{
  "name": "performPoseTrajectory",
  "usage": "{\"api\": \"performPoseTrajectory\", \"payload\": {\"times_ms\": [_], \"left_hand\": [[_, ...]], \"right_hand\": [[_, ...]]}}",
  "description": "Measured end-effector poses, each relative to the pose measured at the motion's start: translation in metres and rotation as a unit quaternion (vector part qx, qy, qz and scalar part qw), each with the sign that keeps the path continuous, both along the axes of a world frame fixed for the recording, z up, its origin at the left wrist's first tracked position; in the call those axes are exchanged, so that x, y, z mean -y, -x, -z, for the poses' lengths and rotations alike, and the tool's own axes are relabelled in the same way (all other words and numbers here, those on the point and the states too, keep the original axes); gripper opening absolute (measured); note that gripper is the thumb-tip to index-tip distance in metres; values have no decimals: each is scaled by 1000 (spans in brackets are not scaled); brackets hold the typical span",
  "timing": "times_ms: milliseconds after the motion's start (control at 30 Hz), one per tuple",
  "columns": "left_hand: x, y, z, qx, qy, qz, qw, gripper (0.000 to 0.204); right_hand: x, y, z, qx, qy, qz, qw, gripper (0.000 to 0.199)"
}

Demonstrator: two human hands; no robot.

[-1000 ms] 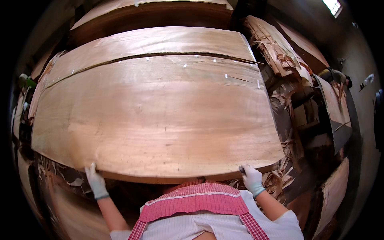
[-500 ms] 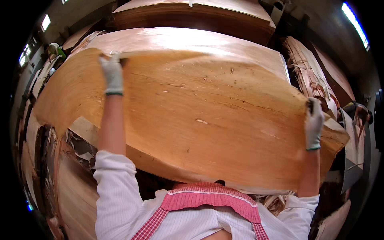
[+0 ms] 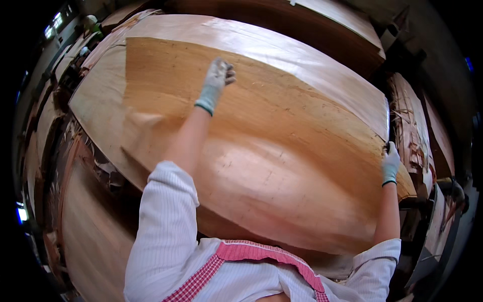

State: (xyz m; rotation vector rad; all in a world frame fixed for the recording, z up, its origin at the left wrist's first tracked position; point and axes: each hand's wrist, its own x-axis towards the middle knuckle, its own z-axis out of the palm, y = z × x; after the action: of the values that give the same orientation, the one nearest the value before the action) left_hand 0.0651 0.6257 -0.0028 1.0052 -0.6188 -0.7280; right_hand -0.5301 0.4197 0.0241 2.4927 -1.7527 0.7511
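Note:
A large orange-brown wood veneer sheet (image 3: 261, 105) lies over a paler stack of veneer (image 3: 95, 100), its near part bulging and shiny. My left hand (image 3: 217, 75), in a white knit glove with a green cuff, hovers over the sheet's far left part, fingers curled in with nothing visible in them. At the sheet's far right corner, my right hand (image 3: 390, 163), gloved the same way, grips the edge. Its fingertips are partly hidden and look dark.
Another tall veneer stack (image 3: 342, 30) stands beyond. Rough, splintered veneer (image 3: 410, 121) is piled at the right. To my left lies a lower veneer sheet (image 3: 95, 226) near torn scraps. A person (image 3: 90, 22) in green is at the far left.
My left hand has let go of the sheet's far edge and moved right. The sheet's left part has come down flat on the stack. My right hand keeps its hold. My view has turned.

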Motion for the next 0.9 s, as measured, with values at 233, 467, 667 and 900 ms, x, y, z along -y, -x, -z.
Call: {"api": "performPoseTrajectory", "payload": {"times_ms": [233, 467, 667, 900], "left_hand": [[-186, 128, 101, 206, -237, -142, 939, 29], [-289, 123, 146, -248, -224, -233, 913, 19], [-275, 93, 161, -332, -224, -159, 902, 16], [-240, 87, 151, -249, -282, -186, 908, 11]], "right_hand": [[15, -7, 45, 25, 82, -46, 995, 39], [-164, -16, 89, 308, -289, 87, 903, 22], [-298, 66, 152, 393, -388, 305, 776, 13], [-290, 108, 175, 704, -320, 355, 525, 23]]}}
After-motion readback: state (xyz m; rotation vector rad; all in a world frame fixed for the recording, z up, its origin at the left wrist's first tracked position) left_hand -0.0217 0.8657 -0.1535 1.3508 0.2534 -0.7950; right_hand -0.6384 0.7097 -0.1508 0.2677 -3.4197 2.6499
